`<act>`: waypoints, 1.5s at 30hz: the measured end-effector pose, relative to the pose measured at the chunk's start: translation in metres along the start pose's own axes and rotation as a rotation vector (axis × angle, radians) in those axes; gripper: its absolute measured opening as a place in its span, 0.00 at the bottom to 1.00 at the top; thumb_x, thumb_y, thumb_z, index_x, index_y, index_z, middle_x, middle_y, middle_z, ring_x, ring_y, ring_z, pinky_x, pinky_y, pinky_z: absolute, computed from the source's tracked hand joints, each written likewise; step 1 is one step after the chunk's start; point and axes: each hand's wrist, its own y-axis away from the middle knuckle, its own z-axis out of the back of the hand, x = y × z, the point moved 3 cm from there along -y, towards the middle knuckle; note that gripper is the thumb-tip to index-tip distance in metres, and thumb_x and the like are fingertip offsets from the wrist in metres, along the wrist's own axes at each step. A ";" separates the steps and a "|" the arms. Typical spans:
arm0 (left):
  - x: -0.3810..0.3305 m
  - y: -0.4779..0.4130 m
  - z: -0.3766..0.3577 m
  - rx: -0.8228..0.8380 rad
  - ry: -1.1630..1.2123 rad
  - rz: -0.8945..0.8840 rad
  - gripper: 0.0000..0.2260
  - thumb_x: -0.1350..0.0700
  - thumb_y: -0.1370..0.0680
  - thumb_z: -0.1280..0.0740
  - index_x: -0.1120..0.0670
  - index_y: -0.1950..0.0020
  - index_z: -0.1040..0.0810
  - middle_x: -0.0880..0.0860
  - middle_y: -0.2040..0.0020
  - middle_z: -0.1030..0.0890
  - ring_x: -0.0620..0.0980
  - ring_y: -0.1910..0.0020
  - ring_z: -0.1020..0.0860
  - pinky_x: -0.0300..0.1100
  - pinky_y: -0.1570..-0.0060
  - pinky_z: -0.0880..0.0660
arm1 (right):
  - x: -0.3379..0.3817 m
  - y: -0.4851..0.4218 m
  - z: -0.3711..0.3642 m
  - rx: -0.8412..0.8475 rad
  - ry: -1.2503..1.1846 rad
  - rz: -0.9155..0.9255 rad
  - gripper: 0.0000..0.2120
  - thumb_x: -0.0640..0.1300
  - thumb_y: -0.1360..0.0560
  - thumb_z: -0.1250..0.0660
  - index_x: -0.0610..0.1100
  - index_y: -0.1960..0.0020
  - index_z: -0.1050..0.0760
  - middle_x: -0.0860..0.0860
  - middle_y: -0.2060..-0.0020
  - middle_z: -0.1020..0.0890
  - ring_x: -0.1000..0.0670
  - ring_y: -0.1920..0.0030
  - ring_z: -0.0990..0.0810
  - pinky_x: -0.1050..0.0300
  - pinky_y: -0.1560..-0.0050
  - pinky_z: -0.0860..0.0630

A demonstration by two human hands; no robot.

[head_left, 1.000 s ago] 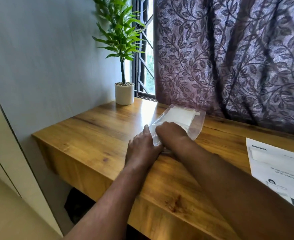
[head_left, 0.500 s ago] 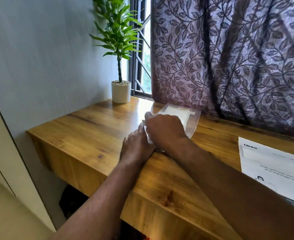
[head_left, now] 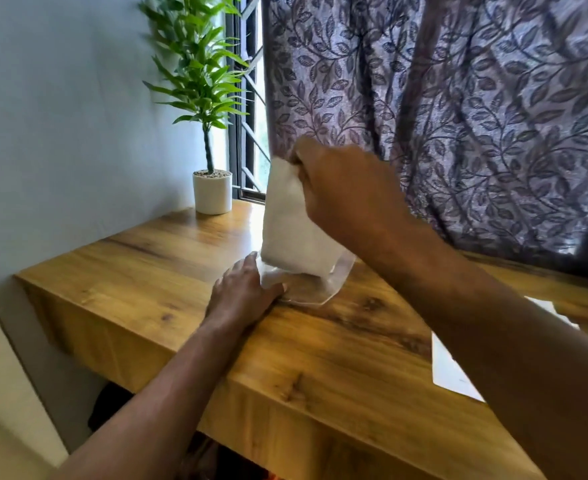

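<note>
While left hand is gripping the slippery clear pouch on the table, right hand is pinching the light, limp, probably tissue sheet by its top edge.

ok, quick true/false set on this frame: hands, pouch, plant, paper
1. The right hand grips the white pad near its top. True.
2. The left hand holds the clear pouch down on the table. True.
3. The white pad lies flat on the table. False: it is raised and upright, with only its lower end at the pouch.
4. The potted plant stands at the table's right end. False: it stands at the far left corner, by the window.
5. The printed paper lies under the left hand. False: it lies to the right, partly hidden by the right forearm.
</note>
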 end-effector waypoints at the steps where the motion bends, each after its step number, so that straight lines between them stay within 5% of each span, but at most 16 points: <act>1: -0.001 0.000 -0.001 0.003 0.011 -0.005 0.41 0.36 0.28 0.29 0.51 0.21 0.41 0.55 0.28 0.28 0.57 0.32 0.28 0.54 0.34 0.29 | -0.010 0.001 0.008 -0.016 -0.012 -0.024 0.09 0.41 0.20 0.39 0.47 0.41 0.27 0.44 0.56 0.17 0.37 0.57 0.18 0.52 0.63 0.31; 4: -0.002 -0.002 -0.001 -0.017 0.067 -0.025 0.40 0.40 0.27 0.27 0.53 0.22 0.39 0.56 0.27 0.30 0.57 0.29 0.31 0.55 0.33 0.30 | -0.038 0.004 0.027 -0.055 -0.056 -0.084 0.09 0.43 0.19 0.40 0.48 0.41 0.25 0.44 0.57 0.17 0.39 0.58 0.19 0.51 0.62 0.27; 8: -0.005 -0.006 0.004 -0.125 0.182 -0.196 0.28 0.69 0.28 0.30 0.55 0.29 0.28 0.58 0.30 0.25 0.60 0.28 0.31 0.56 0.31 0.31 | -0.079 0.013 0.055 -0.147 -0.165 -0.224 0.11 0.45 0.18 0.40 0.46 0.39 0.23 0.44 0.53 0.16 0.43 0.58 0.22 0.53 0.61 0.29; 10: -0.018 -0.004 0.013 -0.216 0.299 -0.265 0.28 0.75 0.28 0.36 0.55 0.32 0.24 0.52 0.31 0.24 0.54 0.27 0.31 0.50 0.29 0.34 | -0.100 0.020 0.069 -0.188 -0.188 -0.281 0.10 0.45 0.18 0.40 0.46 0.40 0.23 0.44 0.51 0.16 0.46 0.57 0.24 0.55 0.60 0.33; 13: -0.072 0.000 0.035 -0.334 0.613 -0.379 0.14 0.63 0.21 0.35 0.52 0.38 0.20 0.45 0.39 0.19 0.40 0.39 0.24 0.44 0.34 0.29 | -0.127 0.030 0.084 -0.220 -0.194 -0.288 0.10 0.45 0.18 0.39 0.47 0.40 0.23 0.46 0.53 0.17 0.48 0.58 0.24 0.56 0.61 0.34; 16: -0.155 0.004 0.050 -0.173 0.924 -0.548 0.13 0.53 0.21 0.32 0.53 0.37 0.22 0.50 0.44 0.18 0.41 0.45 0.20 0.41 0.45 0.23 | -0.140 0.037 0.093 -0.206 -0.220 -0.224 0.09 0.44 0.19 0.39 0.46 0.41 0.23 0.49 0.56 0.19 0.55 0.60 0.27 0.56 0.64 0.36; 19: -0.229 0.010 0.052 0.007 0.853 -0.698 0.19 0.54 0.24 0.28 0.53 0.34 0.27 0.54 0.40 0.19 0.46 0.42 0.19 0.42 0.46 0.20 | -0.146 0.048 0.099 -0.184 -0.169 -0.135 0.10 0.44 0.20 0.39 0.44 0.42 0.22 0.47 0.53 0.16 0.52 0.58 0.24 0.59 0.61 0.36; 22: -0.280 0.017 0.043 -0.031 0.852 -0.725 0.10 0.59 0.23 0.30 0.54 0.42 0.22 0.50 0.51 0.16 0.42 0.54 0.17 0.40 0.53 0.18 | -0.166 0.067 0.109 -0.327 -0.093 -0.112 0.12 0.44 0.22 0.35 0.44 0.40 0.23 0.48 0.47 0.17 0.47 0.49 0.20 0.55 0.51 0.29; 25: -0.300 0.023 0.027 -0.008 1.057 -0.647 0.09 0.63 0.20 0.34 0.49 0.48 0.21 0.44 0.56 0.15 0.43 0.55 0.16 0.43 0.53 0.17 | -0.202 0.096 0.103 -0.412 -0.117 -0.257 0.30 0.50 0.26 0.30 0.45 0.27 0.33 0.47 0.30 0.28 0.46 0.31 0.29 0.42 0.33 0.30; 27: -0.302 0.022 0.012 0.013 1.225 -0.554 0.10 0.63 0.19 0.35 0.48 0.46 0.19 0.49 0.51 0.13 0.51 0.49 0.15 0.52 0.50 0.17 | -0.222 0.116 0.087 -0.308 -0.223 -0.388 0.39 0.56 0.27 0.28 0.45 0.22 0.40 0.47 0.26 0.32 0.45 0.28 0.31 0.37 0.31 0.31; 29: -0.303 0.017 -0.006 0.026 1.369 -0.427 0.08 0.61 0.19 0.34 0.52 0.43 0.19 0.55 0.46 0.15 0.57 0.47 0.16 0.59 0.48 0.19 | -0.242 0.142 0.065 -0.149 -0.356 -0.547 0.44 0.56 0.28 0.24 0.48 0.21 0.45 0.50 0.29 0.29 0.47 0.32 0.27 0.44 0.31 0.29; 31: -0.301 0.013 -0.023 0.024 1.468 -0.271 0.08 0.60 0.19 0.34 0.53 0.41 0.20 0.55 0.45 0.15 0.57 0.48 0.17 0.59 0.51 0.18 | -0.262 0.171 0.042 -0.073 -0.452 -0.690 0.40 0.53 0.31 0.21 0.51 0.25 0.38 0.51 0.37 0.22 0.48 0.39 0.21 0.46 0.36 0.25; 35: -0.288 0.005 -0.046 -0.019 1.660 -0.004 0.08 0.62 0.19 0.34 0.51 0.43 0.20 0.47 0.54 0.14 0.49 0.55 0.16 0.43 0.63 0.19 | -0.296 0.208 0.013 -0.079 -0.743 -0.874 0.09 0.45 0.30 0.21 0.44 0.54 0.20 0.50 0.63 0.15 0.44 0.59 0.15 0.46 0.60 0.15; 39: -0.260 -0.004 -0.068 0.029 1.622 0.078 0.15 0.60 0.22 0.31 0.54 0.35 0.22 0.56 0.42 0.16 0.58 0.42 0.19 0.58 0.45 0.20 | -0.313 0.238 -0.008 -0.175 -1.050 -1.026 0.07 0.34 0.27 0.25 0.37 0.50 0.20 0.45 0.60 0.14 0.44 0.59 0.14 0.52 0.63 0.17; 45: -0.213 -0.024 -0.092 0.444 1.514 0.145 0.28 0.34 0.24 0.38 0.57 0.41 0.19 0.58 0.49 0.16 0.57 0.50 0.18 0.53 0.49 0.19 | -0.346 0.268 -0.018 -0.115 -1.115 -1.190 0.12 0.35 0.28 0.24 0.40 0.46 0.19 0.44 0.52 0.13 0.43 0.53 0.13 0.48 0.56 0.16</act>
